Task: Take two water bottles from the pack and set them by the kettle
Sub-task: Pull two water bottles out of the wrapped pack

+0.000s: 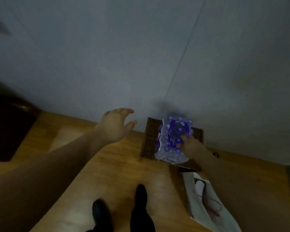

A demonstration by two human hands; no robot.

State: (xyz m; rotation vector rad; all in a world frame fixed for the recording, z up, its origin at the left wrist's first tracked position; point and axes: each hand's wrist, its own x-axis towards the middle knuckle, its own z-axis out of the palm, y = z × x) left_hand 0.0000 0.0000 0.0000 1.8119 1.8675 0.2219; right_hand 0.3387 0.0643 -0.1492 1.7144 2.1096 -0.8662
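A shrink-wrapped pack of water bottles [172, 139] with purple caps and a purple label stands on a low dark wooden stand [149, 136] against the grey wall. My right hand [190, 145] rests on the pack's right side, fingers pressing into the wrap among the caps. Whether it grips a bottle is too blurred to tell. My left hand [115, 125] hovers open in the air left of the pack, fingers spread, holding nothing. No kettle is in view.
The floor [107, 164] is light wood. A white bag [206, 198] with red cords lies on the floor right of my feet [120, 210]. A dark piece of furniture [5, 128] stands at the left edge.
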